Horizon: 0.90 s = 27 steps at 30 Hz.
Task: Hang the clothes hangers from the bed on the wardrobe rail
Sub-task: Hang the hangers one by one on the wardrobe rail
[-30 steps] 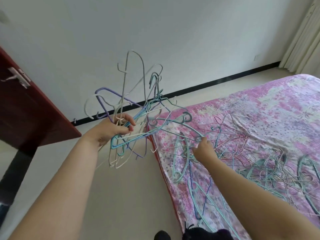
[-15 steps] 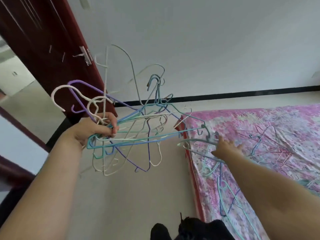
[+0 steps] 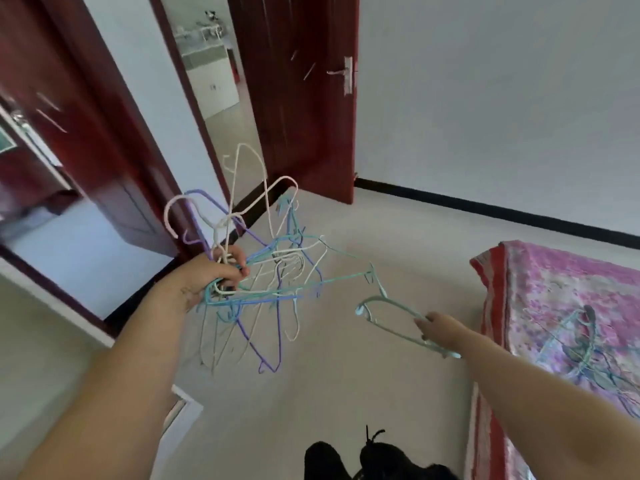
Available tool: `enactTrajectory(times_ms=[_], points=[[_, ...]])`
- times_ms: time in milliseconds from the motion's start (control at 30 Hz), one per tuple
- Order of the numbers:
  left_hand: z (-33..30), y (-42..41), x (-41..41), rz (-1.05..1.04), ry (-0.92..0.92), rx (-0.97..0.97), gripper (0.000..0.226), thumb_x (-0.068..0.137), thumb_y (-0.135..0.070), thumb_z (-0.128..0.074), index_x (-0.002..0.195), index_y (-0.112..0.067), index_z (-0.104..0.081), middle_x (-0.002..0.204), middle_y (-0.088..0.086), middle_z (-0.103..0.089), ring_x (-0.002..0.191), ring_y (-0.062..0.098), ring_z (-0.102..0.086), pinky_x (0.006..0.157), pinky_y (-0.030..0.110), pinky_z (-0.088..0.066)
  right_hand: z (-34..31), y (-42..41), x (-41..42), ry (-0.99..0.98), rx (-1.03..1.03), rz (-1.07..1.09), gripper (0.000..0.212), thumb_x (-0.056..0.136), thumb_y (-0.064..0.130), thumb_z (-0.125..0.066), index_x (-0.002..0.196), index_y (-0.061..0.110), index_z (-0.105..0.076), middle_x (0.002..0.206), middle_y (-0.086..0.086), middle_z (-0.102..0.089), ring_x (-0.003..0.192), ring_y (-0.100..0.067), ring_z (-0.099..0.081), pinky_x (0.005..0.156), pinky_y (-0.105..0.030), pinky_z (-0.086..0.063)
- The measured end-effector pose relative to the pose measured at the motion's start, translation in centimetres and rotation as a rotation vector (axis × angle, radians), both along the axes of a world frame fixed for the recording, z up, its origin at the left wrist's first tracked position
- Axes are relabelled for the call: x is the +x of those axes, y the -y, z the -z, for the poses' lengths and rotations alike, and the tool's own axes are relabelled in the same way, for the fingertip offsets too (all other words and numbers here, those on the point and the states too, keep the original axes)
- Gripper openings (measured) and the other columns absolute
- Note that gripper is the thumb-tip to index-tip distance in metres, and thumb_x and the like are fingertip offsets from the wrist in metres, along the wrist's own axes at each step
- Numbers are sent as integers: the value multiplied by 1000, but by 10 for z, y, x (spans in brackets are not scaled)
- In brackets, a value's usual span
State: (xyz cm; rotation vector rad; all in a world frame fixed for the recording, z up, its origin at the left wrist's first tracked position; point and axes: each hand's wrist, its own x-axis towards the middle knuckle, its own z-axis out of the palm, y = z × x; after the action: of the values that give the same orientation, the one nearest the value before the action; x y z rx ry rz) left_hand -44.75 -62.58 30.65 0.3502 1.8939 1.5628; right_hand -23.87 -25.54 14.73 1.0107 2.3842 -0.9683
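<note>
My left hand [image 3: 216,277] grips a tangled bundle of thin hangers [image 3: 273,271] in white, purple, blue and teal, held up over the floor. To the right, my right hand [image 3: 440,329] holds a single pale teal hanger [image 3: 388,318], off the bed and over the floor. More hangers [image 3: 581,344] lie tangled on the pink floral bed [image 3: 554,282] at the right edge. No wardrobe rail shows in this view.
A dark red door [image 3: 304,98] stands open ahead, with a doorway into another room beside it. Dark red panels [image 3: 62,109] fill the left side. Pale floor [image 3: 346,393] lies between me and the door. My black shoes [image 3: 367,459] show at the bottom.
The view has swung left from the bed toward the door. My right hand lifted one teal hanger off the bed and carries it over the floor. The left hand keeps its bundle.
</note>
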Motion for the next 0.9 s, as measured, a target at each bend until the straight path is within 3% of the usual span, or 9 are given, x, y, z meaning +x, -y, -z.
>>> enactTrajectory(times_ms=[133, 267, 467, 633, 767, 900], points=[[23, 82, 15, -318, 135, 54, 26, 64, 14, -54, 71, -11, -52, 66, 9, -57, 41, 8, -40, 44, 19, -37, 9, 59, -60, 4, 62, -211, 25, 96, 26, -51, 105, 3, -59, 111, -18, -66, 87, -23, -56, 70, -23, -37], [37, 142, 36, -563, 234, 181, 37, 83, 22, -38, 70, -11, -51, 64, 8, -54, 38, 8, -40, 42, 18, -39, 11, 110, -113, 33, 164, -464, 36, 97, 32, -50, 115, 2, -58, 117, -18, -62, 109, -31, -58, 80, -28, -42], [44, 187, 82, -778, 299, 212, 34, 84, 19, -33, 71, -9, -46, 62, 8, -49, 36, 7, -39, 35, 14, -33, 1, 179, -165, -65, 340, -740, 29, 94, 53, -45, 89, 25, -50, 88, 1, -58, 80, -21, -56, 67, -28, -44], [41, 213, 112, -923, 255, 154, 34, 84, 19, -37, 69, -10, -43, 67, 10, -43, 38, 7, -39, 36, 14, -32, -9, 224, -193, -175, 378, -887, 31, 95, 51, -42, 96, 22, -52, 85, 2, -59, 76, -20, -58, 64, -29, -46], [48, 232, 141, -1116, 223, 177, 34, 84, 18, -41, 67, -11, -45, 64, 9, -46, 38, 8, -43, 36, 13, -37, -8, 250, -199, -155, 356, -937, 21, 92, 33, -43, 104, 19, -53, 88, 0, -61, 75, -19, -61, 63, -28, -47], [55, 257, 167, -1267, 225, 203, 36, 83, 16, -43, 65, -15, -43, 61, 6, -43, 37, 8, -42, 35, 15, -34, -7, 281, -197, -134, 282, -1027, 29, 90, 25, -46, 117, 16, -52, 98, -2, -63, 82, -19, -60, 71, -29, -48]])
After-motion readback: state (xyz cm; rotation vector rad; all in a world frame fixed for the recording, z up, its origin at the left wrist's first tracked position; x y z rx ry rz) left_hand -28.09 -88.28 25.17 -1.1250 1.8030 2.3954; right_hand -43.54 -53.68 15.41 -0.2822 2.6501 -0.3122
